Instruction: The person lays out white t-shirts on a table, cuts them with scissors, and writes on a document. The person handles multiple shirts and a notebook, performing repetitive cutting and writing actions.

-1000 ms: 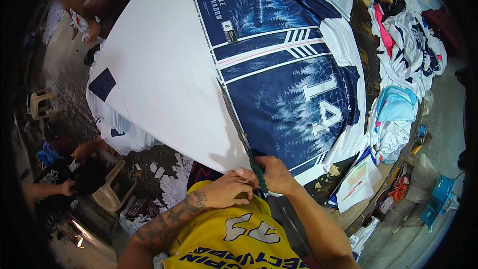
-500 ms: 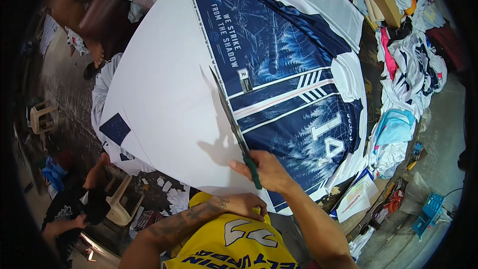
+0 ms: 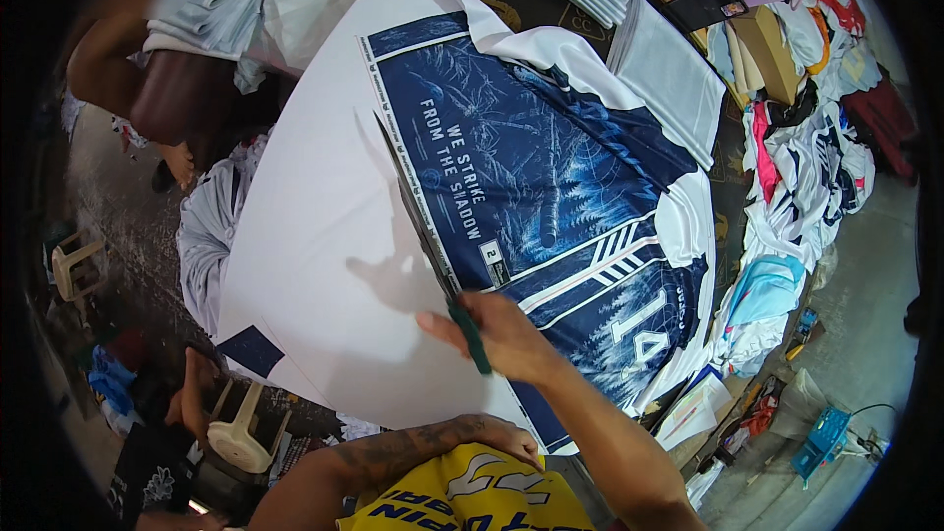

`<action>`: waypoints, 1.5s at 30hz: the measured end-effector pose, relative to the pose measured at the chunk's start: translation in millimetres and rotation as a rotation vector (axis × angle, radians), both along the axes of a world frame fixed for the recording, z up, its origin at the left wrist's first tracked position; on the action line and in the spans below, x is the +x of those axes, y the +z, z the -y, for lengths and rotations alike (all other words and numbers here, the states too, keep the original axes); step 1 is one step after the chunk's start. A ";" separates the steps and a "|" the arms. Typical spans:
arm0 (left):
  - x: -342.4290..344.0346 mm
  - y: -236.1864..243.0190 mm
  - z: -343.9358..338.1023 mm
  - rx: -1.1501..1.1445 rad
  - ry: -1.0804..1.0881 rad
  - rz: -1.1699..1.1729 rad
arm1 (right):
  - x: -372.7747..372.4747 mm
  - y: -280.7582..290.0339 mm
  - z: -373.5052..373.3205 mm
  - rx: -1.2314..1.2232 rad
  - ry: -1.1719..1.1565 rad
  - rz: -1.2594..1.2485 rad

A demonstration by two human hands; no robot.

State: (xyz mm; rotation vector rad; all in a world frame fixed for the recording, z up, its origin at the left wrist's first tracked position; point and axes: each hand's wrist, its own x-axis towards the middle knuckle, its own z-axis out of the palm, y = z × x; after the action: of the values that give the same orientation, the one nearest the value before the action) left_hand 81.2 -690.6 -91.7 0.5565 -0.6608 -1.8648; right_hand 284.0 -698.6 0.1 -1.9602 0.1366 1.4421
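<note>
My right hand is closed round the dark green handles of long fabric scissors. The slim dark blades point away from me, along the left border of a navy printed fabric panel with forest artwork. This panel is part of a large white cloth spread on the table. My left hand rests at the near edge of the cloth, against a yellow shirt. Its fingers are curled in, and what they may hold is hidden. Whether the blades have cloth between them is unclear.
Folded white fabric stacks lie at the far right, beside a phone. Piled garments line the right side. Another person's leg is at the far left. A plastic stool stands at lower left.
My right hand and the scissors have moved farther along the printed panel's left border, away from me. The left hand stays at the near edge. The whole view has shifted somewhat.
</note>
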 end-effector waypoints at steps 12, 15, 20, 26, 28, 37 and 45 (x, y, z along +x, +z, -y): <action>108.3 48.0 -128.7 0.584 0.936 0.778 | 98.3 -23.8 -82.1 0.107 -0.097 0.064; 179.5 57.0 -235.4 1.556 1.574 1.138 | 127.0 -15.0 -109.3 0.112 -0.171 0.118; 92.7 32.3 -230.7 1.498 1.005 1.767 | 114.6 18.9 -85.8 0.353 -0.120 0.223; -87.9 9.4 -235.5 1.618 0.947 1.742 | -94.5 0.3 72.0 0.272 -0.393 0.373; -99.2 7.8 -264.2 1.583 1.466 1.523 | -171.5 -18.4 110.3 0.228 -0.649 0.341; 4.9 128.3 -358.9 1.037 2.490 0.405 | -205.1 -21.3 352.6 -0.426 -0.627 0.912; 18.4 103.5 -175.6 0.784 1.303 1.717 | -314.3 24.4 364.0 -0.317 -0.844 0.776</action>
State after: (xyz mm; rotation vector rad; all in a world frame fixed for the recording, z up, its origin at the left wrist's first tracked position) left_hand 99.6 -515.0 11.9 2.4008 -0.2681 0.0527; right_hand -30.3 -1062.6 24.5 -2.1595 0.7563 0.0984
